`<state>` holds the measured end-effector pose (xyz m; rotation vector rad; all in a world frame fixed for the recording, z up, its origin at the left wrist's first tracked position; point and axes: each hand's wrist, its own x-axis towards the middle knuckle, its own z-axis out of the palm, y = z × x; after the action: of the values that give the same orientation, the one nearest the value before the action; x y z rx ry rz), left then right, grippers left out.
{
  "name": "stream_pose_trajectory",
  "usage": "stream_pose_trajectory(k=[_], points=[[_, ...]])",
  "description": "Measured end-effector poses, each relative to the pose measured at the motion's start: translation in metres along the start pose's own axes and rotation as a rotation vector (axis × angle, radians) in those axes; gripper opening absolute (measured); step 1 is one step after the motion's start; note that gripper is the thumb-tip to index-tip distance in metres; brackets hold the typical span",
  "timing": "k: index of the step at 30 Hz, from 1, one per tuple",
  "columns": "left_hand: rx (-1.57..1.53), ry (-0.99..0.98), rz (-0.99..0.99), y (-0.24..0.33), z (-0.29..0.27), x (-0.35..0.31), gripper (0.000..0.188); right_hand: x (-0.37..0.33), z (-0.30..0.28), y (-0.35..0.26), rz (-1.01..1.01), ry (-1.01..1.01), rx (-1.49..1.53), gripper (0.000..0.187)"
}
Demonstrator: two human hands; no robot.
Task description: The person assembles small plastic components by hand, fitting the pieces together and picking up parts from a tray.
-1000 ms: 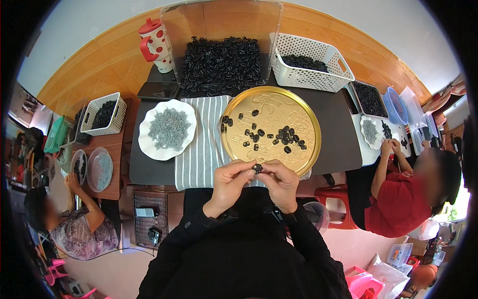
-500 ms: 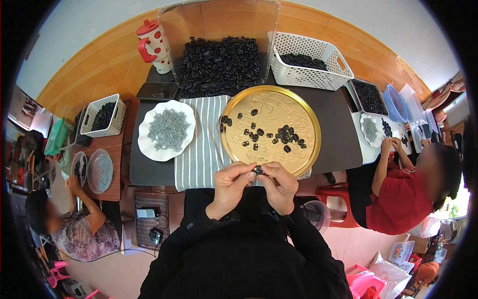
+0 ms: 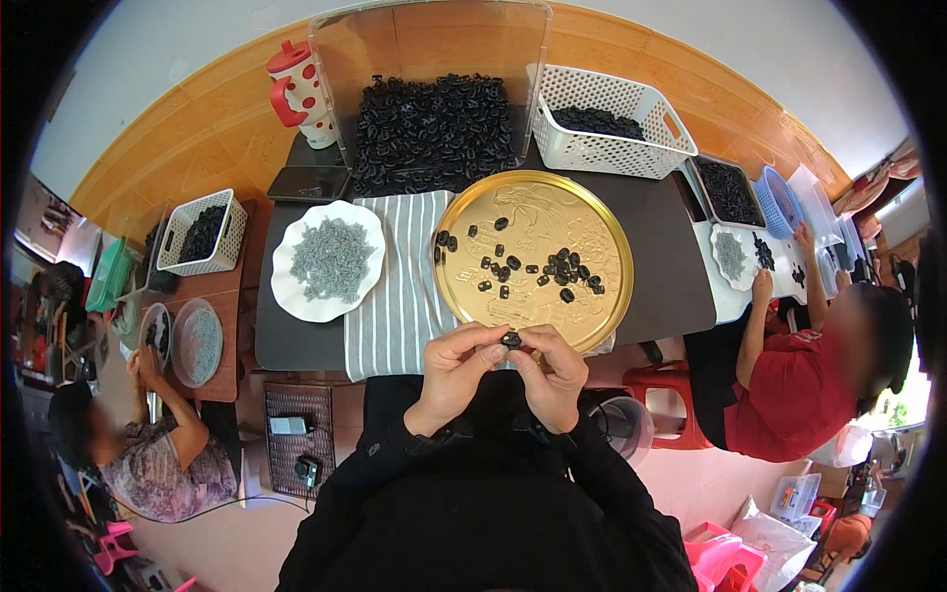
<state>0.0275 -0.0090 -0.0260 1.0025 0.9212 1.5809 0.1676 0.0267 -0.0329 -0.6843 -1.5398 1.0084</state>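
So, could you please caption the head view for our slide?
Both hands pinch a small black piece by an embossed round gold tray.

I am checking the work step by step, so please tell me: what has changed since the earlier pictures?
The co-worker in red has moved one hand up in the picture, away from the other hand, to near the blue basket. The wearer's left hand and right hand still hold the small black piece. The pieces on the gold tray stayed as they were.

Room above tray (image 3: 592, 222), bin (image 3: 424, 49) beyond
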Motion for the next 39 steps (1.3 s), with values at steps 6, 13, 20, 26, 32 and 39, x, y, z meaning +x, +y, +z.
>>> stream_pose_trajectory(k=[6,13,20,26,32,39], points=[[-0.096,-0.003,-0.076,-0.008,-0.004,0.0,0.024,-0.002,0.0,-0.002,0.018,0.007,0.012,0.027],[-0.127,-0.011,-0.097,-0.006,-0.003,0.0,0.021,-0.003,-0.001,-0.006,0.001,-0.009,0.014,0.024],[-0.101,-0.006,-0.023,-0.007,-0.001,-0.003,0.017,-0.005,0.004,-0.008,0.008,0.043,0.022,0.021],[-0.031,-0.012,-0.033,-0.003,-0.001,-0.005,0.016,-0.004,0.003,-0.008,-0.032,0.016,-0.014,0.02],[-0.071,-0.009,0.035,-0.01,0.004,-0.006,0.017,-0.001,0.007,-0.005,-0.109,0.04,0.042,0.018],[-0.05,-0.073,-0.085,-0.004,-0.008,0.0,0.022,0.027,-0.023,-0.016,0.358,-0.224,0.081,0.015]])
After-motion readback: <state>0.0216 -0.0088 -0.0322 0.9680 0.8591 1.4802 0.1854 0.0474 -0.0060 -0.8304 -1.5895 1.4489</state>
